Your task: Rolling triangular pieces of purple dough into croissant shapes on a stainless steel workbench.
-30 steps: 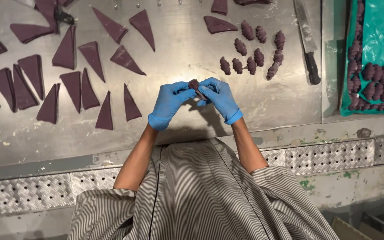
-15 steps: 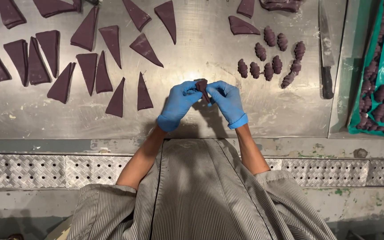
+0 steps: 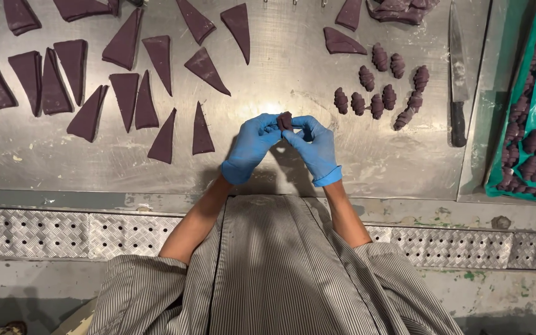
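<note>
Head view: left hand (image 3: 252, 146), right hand (image 3: 314, 146) pinched around dark dough roll (image 3: 285, 120) above steel table (image 3: 293, 68); nine rolled pieces (image 3: 379, 93) finished right; many flat triangles (image 3: 125, 80) unrolled left; knife (image 3: 458, 74) beside

Hard overhead light, sharp picture

Bright light from above strikes the steel table (image 3: 355, 155), leaving a white glare spot just beyond the gloved hands and a soft shadow beneath them. Focus is crisp throughout; the lower corners fall dim, and straight edges bow slightly
</note>
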